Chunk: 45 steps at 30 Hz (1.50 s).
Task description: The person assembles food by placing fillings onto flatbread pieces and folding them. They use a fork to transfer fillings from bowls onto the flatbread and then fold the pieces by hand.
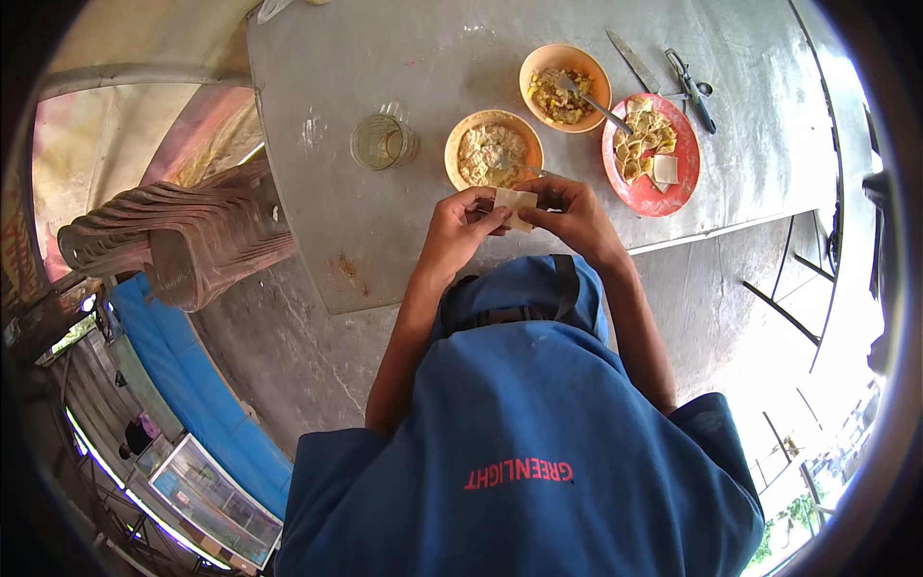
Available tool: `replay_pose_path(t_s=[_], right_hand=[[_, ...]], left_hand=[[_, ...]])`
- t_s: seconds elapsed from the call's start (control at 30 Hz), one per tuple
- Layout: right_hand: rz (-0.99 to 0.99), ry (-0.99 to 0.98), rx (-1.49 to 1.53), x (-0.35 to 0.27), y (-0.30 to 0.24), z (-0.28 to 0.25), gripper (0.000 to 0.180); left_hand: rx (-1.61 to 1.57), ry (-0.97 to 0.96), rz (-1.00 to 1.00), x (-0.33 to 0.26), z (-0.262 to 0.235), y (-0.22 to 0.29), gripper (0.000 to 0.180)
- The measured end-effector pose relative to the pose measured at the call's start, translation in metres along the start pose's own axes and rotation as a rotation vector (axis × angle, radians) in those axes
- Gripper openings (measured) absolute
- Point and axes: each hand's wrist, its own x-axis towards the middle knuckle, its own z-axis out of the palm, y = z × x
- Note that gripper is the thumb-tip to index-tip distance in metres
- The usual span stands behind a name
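Note:
A small pale square dough wrapper point(515, 206) is held up in front of my body, near the table's close edge. My left hand point(459, 231) pinches its left side, and my right hand point(579, 221) grips the right side between thumb and fingers. Just beyond my hands is an orange bowl point(451, 162) of pale, mashed-looking filling, with a spoon point(524, 169) in it. To the right, a red plate point(646, 203) carries several folded dough pieces point(635, 146) and flat square wrappers point(664, 170).
Behind the near bowl stands a second orange bowl point(528, 79) with yellowish chopped filling and a spoon point(601, 111). A knife point(632, 60) and scissors point(694, 94) lie at the far right. Left of the bowls is a glass mug point(381, 142). Stacked brown plastic chairs point(183, 231) stand beyond the table's left edge.

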Motion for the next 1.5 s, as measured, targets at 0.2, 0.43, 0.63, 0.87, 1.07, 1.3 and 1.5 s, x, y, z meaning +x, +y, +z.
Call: replay_pose_path(t_s=[0.2, 0.43, 0.63, 0.87, 1.07, 1.3, 1.5], right_hand=[[0.082, -0.081, 0.135, -0.003, -0.001, -0.006, 0.031], [0.098, -0.108, 0.213, -0.003, 0.002, -0.011, 0.021], [0.107, -0.130, 0.163, -0.003, 0.001, -0.015, 0.024], [0.066, -0.102, 0.228, -0.001, 0.007, -0.012, 0.028], [0.099, -0.134, 0.272, 0.011, 0.019, -0.010, 0.029], [0.037, -0.141, 0.321, 0.030, 0.019, -0.006, 0.029], [-0.031, -0.099, 0.239, 0.039, 0.012, -0.003, 0.027]], left_hand=[[-0.142, -0.004, -0.013, 0.001, 0.000, 0.001, 0.014], [-0.147, -0.023, -0.097, -0.002, 0.000, 0.004, 0.014], [-0.120, 0.042, -0.049, -0.002, 0.008, 0.002, 0.018], [-0.125, 0.041, 0.057, 0.002, 0.007, -0.009, 0.019], [-0.116, 0.077, 0.069, 0.005, 0.004, -0.014, 0.022], [-0.082, 0.120, 0.031, 0.009, -0.001, 0.002, 0.027], [-0.253, 0.156, -0.061, 0.018, -0.007, 0.006, 0.026]])
